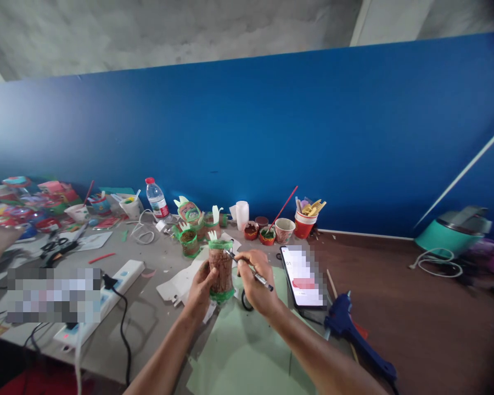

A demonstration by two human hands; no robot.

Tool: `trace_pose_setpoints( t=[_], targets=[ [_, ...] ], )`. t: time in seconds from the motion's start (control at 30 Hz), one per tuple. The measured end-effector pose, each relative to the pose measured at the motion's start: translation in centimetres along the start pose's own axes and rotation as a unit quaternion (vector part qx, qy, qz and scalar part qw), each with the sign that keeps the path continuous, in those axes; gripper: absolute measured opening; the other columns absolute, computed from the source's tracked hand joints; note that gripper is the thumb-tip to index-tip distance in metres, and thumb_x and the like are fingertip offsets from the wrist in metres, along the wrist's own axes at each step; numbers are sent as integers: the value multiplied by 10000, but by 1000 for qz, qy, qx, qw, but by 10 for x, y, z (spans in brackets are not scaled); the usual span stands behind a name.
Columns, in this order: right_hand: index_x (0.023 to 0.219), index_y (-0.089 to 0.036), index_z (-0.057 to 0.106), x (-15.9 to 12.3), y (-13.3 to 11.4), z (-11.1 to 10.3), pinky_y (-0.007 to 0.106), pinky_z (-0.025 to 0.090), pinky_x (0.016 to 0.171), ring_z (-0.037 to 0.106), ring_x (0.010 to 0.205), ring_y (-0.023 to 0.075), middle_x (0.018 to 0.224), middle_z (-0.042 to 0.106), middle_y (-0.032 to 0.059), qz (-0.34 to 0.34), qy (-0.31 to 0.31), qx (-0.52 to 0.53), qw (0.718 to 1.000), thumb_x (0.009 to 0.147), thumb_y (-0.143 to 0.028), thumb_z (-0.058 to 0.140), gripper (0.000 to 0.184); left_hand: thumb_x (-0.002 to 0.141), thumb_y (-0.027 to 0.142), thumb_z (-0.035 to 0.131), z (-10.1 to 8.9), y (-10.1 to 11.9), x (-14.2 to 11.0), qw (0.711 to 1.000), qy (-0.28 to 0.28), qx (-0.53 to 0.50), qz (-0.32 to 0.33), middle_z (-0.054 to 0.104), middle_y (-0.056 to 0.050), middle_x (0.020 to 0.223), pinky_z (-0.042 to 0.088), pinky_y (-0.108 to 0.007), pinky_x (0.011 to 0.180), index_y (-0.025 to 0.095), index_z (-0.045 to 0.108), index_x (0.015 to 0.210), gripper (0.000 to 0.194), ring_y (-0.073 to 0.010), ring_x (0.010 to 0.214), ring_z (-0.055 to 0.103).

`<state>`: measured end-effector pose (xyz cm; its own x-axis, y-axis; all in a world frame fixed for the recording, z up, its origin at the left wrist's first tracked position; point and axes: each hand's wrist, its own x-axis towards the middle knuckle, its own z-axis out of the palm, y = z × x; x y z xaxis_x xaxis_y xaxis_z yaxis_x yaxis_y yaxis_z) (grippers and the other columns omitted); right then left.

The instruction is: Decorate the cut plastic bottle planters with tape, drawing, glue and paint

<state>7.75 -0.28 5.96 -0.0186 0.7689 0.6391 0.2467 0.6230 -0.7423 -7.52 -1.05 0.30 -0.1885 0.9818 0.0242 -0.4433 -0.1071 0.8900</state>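
My left hand [201,285] is wrapped round the left side of a brown cylinder [221,270] with a bark-like surface and green bands at its top and bottom. White pointed pieces stick up from its top. Between the fingers of my right hand [257,277] is a pen [260,278] with a dark barrel, its tip against the upper part of the cylinder. The cylinder is held upright over a pale green sheet [239,351]. Its far side is hidden.
A phone [302,274] and a blue glue gun [356,332] lie to the right. Behind stand a paint pot with a red brush [267,235], a cup of wooden sticks [306,224], a water bottle [156,198] and similar brown-green pieces [189,241]. A power strip [107,299] lies left, its cords trailing.
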Motion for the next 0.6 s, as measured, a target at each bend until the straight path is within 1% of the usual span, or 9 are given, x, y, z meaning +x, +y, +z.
trace_pose_setpoints(
  t=[0.13,0.27,0.47,0.6],
  targets=[
    [786,-236,654,1,0,0,380,432,799,590,795,219,678,627,20,5,16,6,1000,842,-231,480,183,602,458,840,1,1,0,1000,9,-5,-3,721,-106,1151,506,-364,919,180,666,1074,574,-310,1108,642],
    [784,-240,654,1,0,0,381,430,783,593,792,221,683,635,23,14,12,8,1000,830,-223,482,179,592,460,846,1,2,0,1000,10,-2,-2,736,-97,1096,516,-349,887,178,673,1049,565,-298,1060,662],
    [814,-246,657,-1,-2,0,371,446,786,596,802,222,697,632,21,-3,-1,3,1000,856,-243,484,178,638,461,824,-1,-1,1,1000,-3,7,10,714,-111,1165,510,-364,917,182,661,1122,582,-305,1107,641],
    [823,-247,661,-1,-3,-1,377,438,801,597,811,222,708,637,22,0,-3,-2,1000,862,-243,485,180,654,454,815,-1,-1,0,1000,-10,8,14,705,-120,1186,505,-366,928,177,658,1139,580,-308,1125,632]
  ],
)
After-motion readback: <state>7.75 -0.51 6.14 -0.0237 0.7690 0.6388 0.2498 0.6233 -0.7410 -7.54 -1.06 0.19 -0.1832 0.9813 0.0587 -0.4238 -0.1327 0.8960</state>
